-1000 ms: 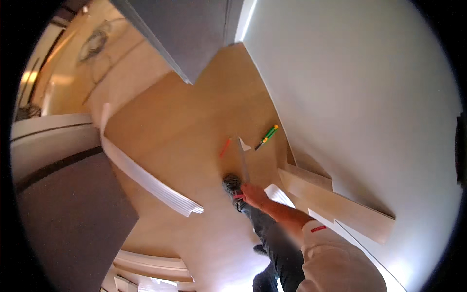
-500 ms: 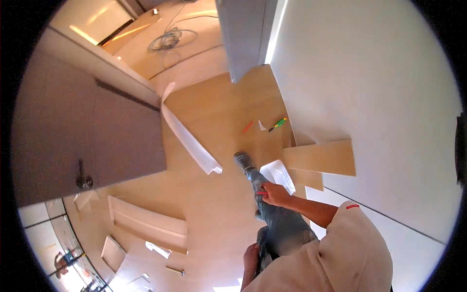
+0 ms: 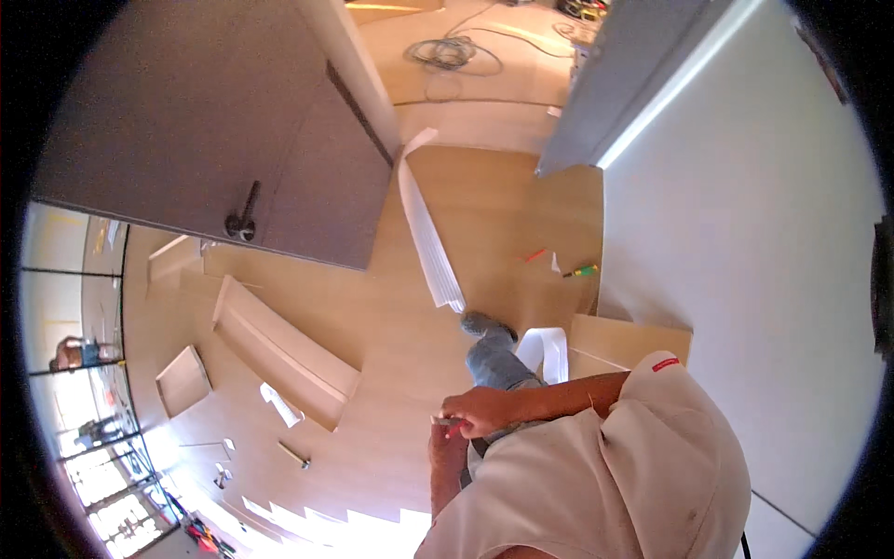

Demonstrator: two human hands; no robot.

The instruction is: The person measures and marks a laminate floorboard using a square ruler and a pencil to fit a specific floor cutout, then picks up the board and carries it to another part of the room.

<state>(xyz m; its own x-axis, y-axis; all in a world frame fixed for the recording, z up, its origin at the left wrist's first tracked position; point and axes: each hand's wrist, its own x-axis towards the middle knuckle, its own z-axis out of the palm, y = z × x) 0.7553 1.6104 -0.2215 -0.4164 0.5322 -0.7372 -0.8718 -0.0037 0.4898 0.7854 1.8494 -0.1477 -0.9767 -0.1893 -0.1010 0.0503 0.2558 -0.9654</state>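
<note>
My right hand (image 3: 477,410) is closed on a small red-and-metal item (image 3: 449,427) at my waist, over my jeans. My left hand (image 3: 445,445) is raised against it, just below my right; its fingers are curled, and what they hold is unclear. On the brown floor (image 3: 494,205) lie a white ribbed strip (image 3: 428,252), a red slim item (image 3: 535,255), a white scrap (image 3: 555,264) and a green-and-yellow-handled tool (image 3: 579,270). My booted foot (image 3: 486,323) is by the strip's end, with a white curved sheet (image 3: 548,349) and brown boards (image 3: 629,340) beside it.
A grey door (image 3: 186,112) stands at upper left, another panel (image 3: 633,74) beside a white wall (image 3: 745,261). Coiled cable (image 3: 445,54) lies beyond the doorway. Wooden pieces (image 3: 279,345), a tray-like board (image 3: 183,380) and a hammer-like tool (image 3: 294,456) lie leftward. People (image 3: 79,352) are beyond glazing.
My view has swung round toward the doorway and glazed side. My right hand has come up from my leg toward my waist with the red item, and my left hand has risen to meet it.
</note>
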